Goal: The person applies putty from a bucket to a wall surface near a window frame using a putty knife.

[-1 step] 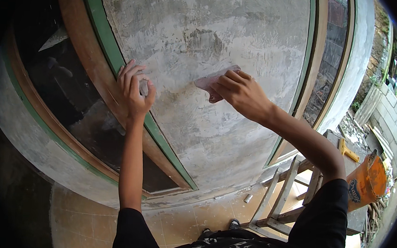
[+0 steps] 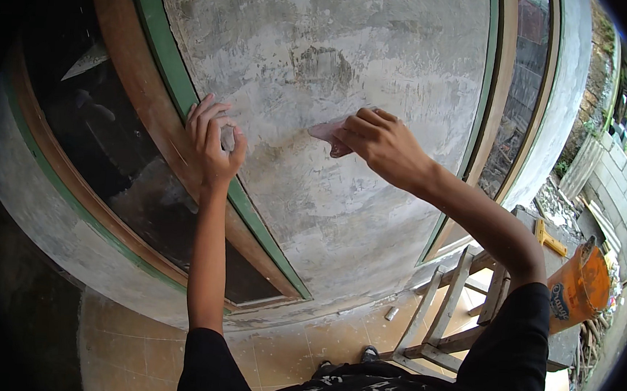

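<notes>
My right hand (image 2: 388, 146) grips a dusty pinkish-brown sheet of sandpaper (image 2: 326, 132), its fingers wrapped over the top. The sheet's free end curls out to the left, against or close to the grey plastered wall (image 2: 306, 202). My left hand (image 2: 215, 141) is raised beside the green frame strip (image 2: 164, 61) of the left window. Its fingers are loosely bent and the thumb stands apart, with bare wall visible in the gap. The fingertips seem to rest at the strip's edge; contact is hard to tell.
Dark glass (image 2: 147, 184) in a brown wooden frame is at left, another window (image 2: 521, 86) at right. A wooden trestle (image 2: 440, 313) stands lower right, beside an orange bucket (image 2: 580, 287) and a yellow-handled scraper (image 2: 552, 238). A small pale object (image 2: 392, 313) lies on the tiles.
My right hand has shifted and turned slightly, and less of the sandpaper's upper edge shows above the fingers. My left hand has stayed in place.
</notes>
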Tool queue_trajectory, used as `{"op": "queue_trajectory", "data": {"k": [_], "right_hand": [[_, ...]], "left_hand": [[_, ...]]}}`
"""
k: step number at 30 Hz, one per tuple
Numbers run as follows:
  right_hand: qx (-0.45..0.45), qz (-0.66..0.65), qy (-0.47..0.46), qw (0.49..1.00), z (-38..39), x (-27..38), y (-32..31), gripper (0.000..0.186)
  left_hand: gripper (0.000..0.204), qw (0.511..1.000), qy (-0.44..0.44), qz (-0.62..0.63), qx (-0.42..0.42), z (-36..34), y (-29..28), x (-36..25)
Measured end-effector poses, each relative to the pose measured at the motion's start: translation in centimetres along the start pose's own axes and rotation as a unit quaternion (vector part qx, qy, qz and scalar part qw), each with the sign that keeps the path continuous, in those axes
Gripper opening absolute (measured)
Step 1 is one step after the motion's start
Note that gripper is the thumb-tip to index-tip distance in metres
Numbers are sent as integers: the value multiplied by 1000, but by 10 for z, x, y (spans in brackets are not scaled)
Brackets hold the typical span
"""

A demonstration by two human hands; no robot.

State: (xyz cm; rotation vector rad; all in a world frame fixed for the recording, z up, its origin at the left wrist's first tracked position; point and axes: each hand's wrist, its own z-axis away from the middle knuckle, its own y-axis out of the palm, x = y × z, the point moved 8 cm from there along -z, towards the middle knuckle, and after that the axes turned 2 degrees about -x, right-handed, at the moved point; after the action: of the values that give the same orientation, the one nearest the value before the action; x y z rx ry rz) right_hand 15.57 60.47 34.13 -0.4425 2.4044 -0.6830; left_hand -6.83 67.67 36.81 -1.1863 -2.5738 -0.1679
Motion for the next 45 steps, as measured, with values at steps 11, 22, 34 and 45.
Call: {"op": "queue_trajectory", "data": {"k": [11, 22, 34, 45], "right_hand": [[-165, 48, 22, 985, -113, -74, -82, 14], [-107, 186, -84, 973, -33, 4, -13, 28], [-90, -15, 21, 996, -116, -82, -69, 6], [-192, 121, -31, 973, -78, -30, -23, 41]], "left_hand": [[6, 1000, 6, 2, 3, 3, -1, 4], [6, 1000, 8, -2, 5, 5, -3, 5], [7, 1000, 12, -4, 2, 4, -2, 3], [5, 1000, 5, -2, 6, 2, -3, 2]]}}
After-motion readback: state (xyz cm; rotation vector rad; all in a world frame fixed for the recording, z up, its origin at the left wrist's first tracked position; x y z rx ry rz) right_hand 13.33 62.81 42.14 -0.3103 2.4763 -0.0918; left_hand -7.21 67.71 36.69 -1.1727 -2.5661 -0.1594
